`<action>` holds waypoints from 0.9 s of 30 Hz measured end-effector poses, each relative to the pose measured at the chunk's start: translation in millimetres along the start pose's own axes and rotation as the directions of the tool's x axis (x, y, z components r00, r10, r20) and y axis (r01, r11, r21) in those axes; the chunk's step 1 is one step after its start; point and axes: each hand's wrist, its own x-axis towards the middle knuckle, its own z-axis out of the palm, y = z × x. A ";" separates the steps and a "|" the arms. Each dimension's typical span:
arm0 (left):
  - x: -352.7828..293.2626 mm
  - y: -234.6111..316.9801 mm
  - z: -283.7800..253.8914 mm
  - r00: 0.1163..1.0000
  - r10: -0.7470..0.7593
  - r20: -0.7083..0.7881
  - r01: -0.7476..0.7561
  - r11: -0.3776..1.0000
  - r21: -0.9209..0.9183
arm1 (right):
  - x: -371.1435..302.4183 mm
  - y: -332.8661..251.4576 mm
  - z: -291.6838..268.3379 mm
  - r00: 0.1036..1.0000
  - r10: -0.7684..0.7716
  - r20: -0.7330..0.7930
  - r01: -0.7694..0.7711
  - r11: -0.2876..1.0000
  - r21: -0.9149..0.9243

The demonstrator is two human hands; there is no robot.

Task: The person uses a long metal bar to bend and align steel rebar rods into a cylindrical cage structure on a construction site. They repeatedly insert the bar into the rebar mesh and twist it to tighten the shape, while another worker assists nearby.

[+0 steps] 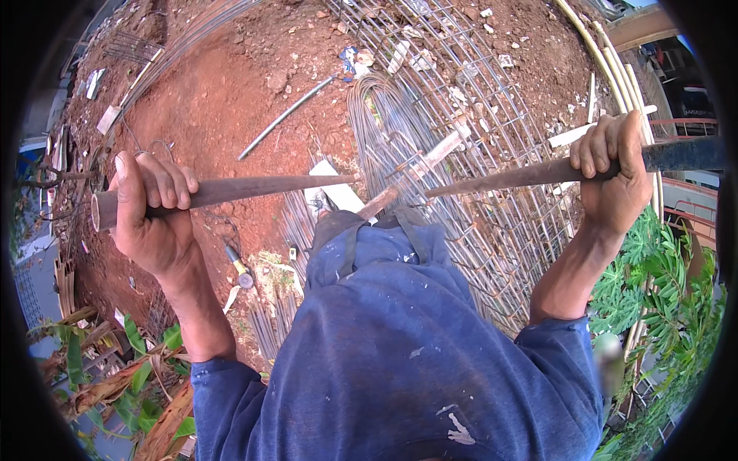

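My left hand (157, 203) is closed around a rusty, hollow metal pipe (261, 189), near its open outer end. That pipe narrows in view toward the middle. On the other side, my right hand (615, 169) grips a second rusty pipe (515, 178), whose part beyond the fist looks dark. Both arms are spread wide, and the pipes' inner ends sit apart above steel bars near my legs. Whether the two pipes join a tool lower down I cannot tell. A wooden plank (438, 154) slants across the bars between them.
A rebar cage (492, 96) and bent steel rods (367, 104) lie ahead and to the right. On the red soil are a grey tube (286, 117), a white board (338, 192) and a yellow-and-grey power tool (241, 270). Leafy plants (661, 284) stand at the right.
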 end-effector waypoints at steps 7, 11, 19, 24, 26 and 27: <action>0.2 -16.0 -27.6 0.994 -0.025 -0.103 0.038 0.991 0.130 | -15.4 5.8 8.1 0.997 0.020 -0.076 -0.018 1.000 0.018; 6.3 -33.5 -52.7 0.993 -0.086 -0.085 0.094 0.991 0.100 | -28.1 14.8 13.1 0.994 -0.027 -0.102 0.015 0.994 -0.111; 62.4 -74.9 -61.7 0.957 0.144 -0.253 -0.057 0.945 0.322 | -30.1 29.2 33.1 0.974 0.022 -0.227 -0.096 0.942 -0.322; 65.8 -93.1 -50.6 0.944 0.121 -0.308 -0.021 0.951 0.308 | -36.3 34.0 26.7 0.959 0.069 -0.274 -0.145 0.953 -0.267; 63.1 -92.7 -43.3 0.968 0.077 -0.238 -0.012 0.966 0.260 | -36.3 33.4 24.8 0.951 0.078 -0.300 -0.163 0.949 -0.270; 62.6 -92.0 -39.3 0.977 0.056 -0.205 -0.006 0.972 0.235 | -35.7 33.4 23.8 0.942 0.105 -0.318 -0.204 0.933 -0.297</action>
